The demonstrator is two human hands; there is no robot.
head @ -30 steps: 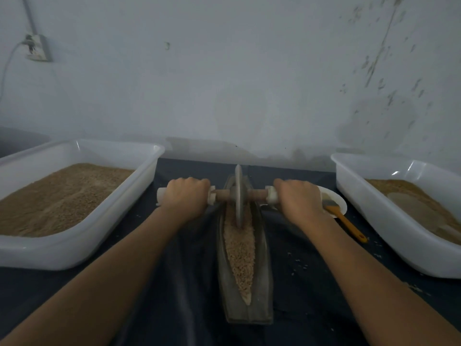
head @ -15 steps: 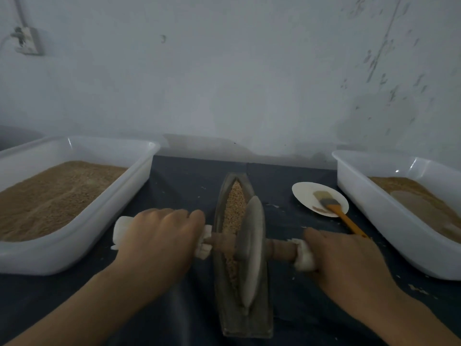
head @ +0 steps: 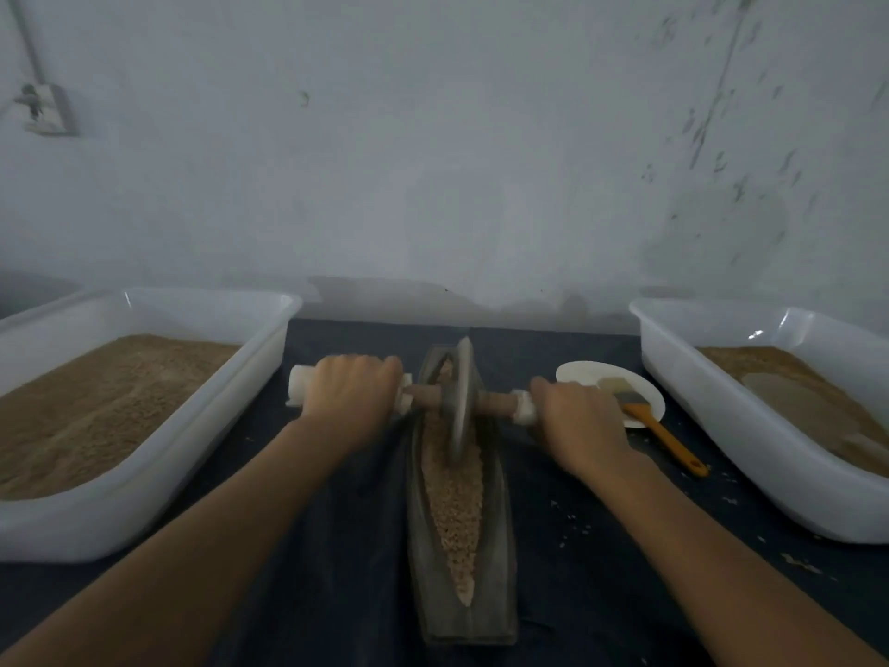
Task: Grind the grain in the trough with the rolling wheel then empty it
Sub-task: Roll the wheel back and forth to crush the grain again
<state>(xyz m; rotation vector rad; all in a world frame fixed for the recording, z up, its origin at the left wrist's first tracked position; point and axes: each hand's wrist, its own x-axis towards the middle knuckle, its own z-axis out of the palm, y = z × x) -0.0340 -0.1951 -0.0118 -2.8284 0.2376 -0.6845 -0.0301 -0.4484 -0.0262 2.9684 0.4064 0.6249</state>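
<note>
A narrow boat-shaped grey trough (head: 500,546) lies lengthwise on the dark table, filled with pale brown grain (head: 454,507). The grey rolling wheel (head: 459,402) stands upright in the far part of the trough on a wooden axle with white end grips. My left hand (head: 351,397) grips the left handle and my right hand (head: 577,421) grips the right handle, both arms stretched forward. The wheel's lower edge sinks into the grain.
A large white tub (head: 158,454) of brown grain stands at the left. Another white tub (head: 750,426) with ground grain stands at the right. A white plate (head: 582,373) holding an orange-handled brush (head: 668,440) lies beside my right hand. A few loose grains are scattered on the dark table (head: 591,594) at the right.
The wheel went from the far end to the near end of the trough, and now is back toward the far end, both hands holding the handles throughout.
</note>
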